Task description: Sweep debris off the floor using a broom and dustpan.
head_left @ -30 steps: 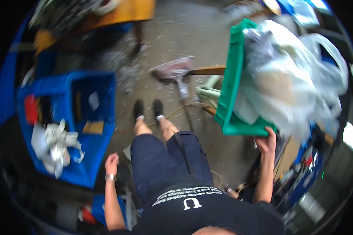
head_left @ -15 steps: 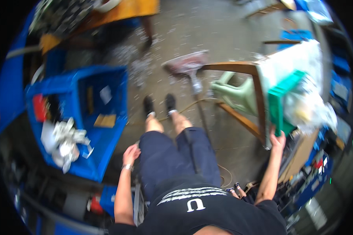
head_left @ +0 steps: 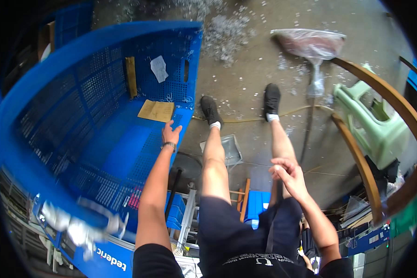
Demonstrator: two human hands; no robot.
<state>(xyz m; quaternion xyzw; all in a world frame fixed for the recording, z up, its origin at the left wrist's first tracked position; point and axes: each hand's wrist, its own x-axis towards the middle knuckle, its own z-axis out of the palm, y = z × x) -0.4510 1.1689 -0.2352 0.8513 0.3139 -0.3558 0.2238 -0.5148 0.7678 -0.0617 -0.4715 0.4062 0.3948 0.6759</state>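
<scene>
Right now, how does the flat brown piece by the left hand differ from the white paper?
The brown piece is tan-brown; the white paper is pale.
The brown piece looks roughly four-sided; the white paper has a more irregular outline.
The brown piece is just beyond the left hand; the white paper is farther from it.
Shared: both are inside the blue crate, unheld.

A white-printed black shirt (head_left: 287,265) tops navy shorts (head_left: 224,222), white socks (head_left: 272,117) and black shoes (head_left: 272,98), with a wristband (head_left: 169,145).

The grey floor (head_left: 248,78) carries white scraps (head_left: 223,39), a plastic-wrapped broom (head_left: 310,44), a thin hose (head_left: 295,110) and a green stool (head_left: 380,127); brown cardboard (head_left: 156,110) lies inside the blue crate (head_left: 97,38).
</scene>
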